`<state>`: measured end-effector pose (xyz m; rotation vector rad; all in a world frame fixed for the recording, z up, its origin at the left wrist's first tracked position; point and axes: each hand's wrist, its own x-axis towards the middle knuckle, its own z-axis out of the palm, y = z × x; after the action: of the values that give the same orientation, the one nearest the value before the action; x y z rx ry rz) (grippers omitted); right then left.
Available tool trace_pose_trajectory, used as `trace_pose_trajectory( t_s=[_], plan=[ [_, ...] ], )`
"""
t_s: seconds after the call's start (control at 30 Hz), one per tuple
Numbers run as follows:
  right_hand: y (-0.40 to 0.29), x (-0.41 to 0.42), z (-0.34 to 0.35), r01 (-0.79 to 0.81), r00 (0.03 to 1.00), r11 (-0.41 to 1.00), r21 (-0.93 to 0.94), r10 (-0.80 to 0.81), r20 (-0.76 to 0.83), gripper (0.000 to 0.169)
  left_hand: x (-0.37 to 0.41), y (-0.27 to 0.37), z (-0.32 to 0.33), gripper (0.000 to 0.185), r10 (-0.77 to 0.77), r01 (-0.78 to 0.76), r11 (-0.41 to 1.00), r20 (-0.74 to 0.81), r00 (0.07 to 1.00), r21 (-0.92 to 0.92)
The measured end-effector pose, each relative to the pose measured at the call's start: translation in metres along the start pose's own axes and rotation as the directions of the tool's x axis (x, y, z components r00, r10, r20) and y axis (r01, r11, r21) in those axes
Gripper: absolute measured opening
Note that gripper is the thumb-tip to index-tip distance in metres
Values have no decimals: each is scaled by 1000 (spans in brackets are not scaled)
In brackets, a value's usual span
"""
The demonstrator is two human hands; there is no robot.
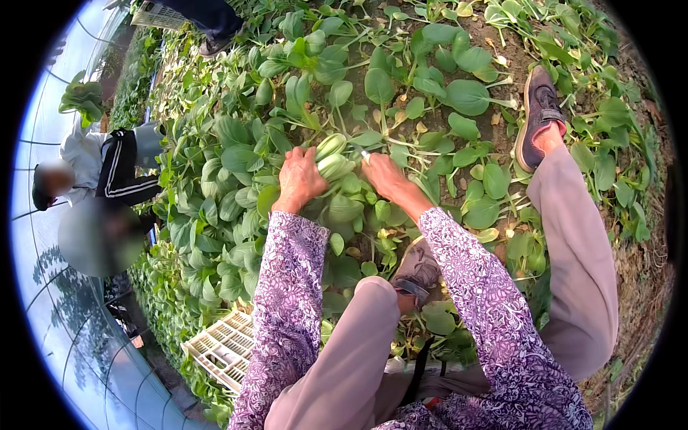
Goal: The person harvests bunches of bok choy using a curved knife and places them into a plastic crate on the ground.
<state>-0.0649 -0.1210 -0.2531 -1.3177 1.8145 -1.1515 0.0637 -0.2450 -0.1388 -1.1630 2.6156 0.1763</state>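
My left hand (302, 178) is closed around leafy green heads with pale, thick stalks (334, 161), whose stalk ends point up and to the right. Just right of them, my right hand (386, 174) grips a small tool (366, 156); a light-coloured part of it shows at the fingers, and the rest is hidden, so its kind cannot be told. Dense leafy green plants (234, 156) stand around and beyond my left hand. Cut or loose leaves (468, 98) lie on the soil above and to the right of my right hand.
A cream plastic crate (223, 346) sits among plants at lower left; another crate (161, 16) is at top left. My shoes (542, 115) rest on the ground at right and below my hands. Other people (86, 156) are at the left, one holding up greens (81, 99); another person's leg (207, 19) shows at the top.
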Motion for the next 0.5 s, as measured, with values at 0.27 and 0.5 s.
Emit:
trace_pose_trajectory(
  t_s=[0.27,0.5],
  plan=[
    [-24,-21,-16,-188,982,979,-75,187,-8,27,-24,-5,2,51,166,-170,985,-205,965,-3],
    [-33,63,-37,15,1000,972,-235,-19,-13,23,1,25,-42,41,251,-223,939,-75,965,262]
  ],
)
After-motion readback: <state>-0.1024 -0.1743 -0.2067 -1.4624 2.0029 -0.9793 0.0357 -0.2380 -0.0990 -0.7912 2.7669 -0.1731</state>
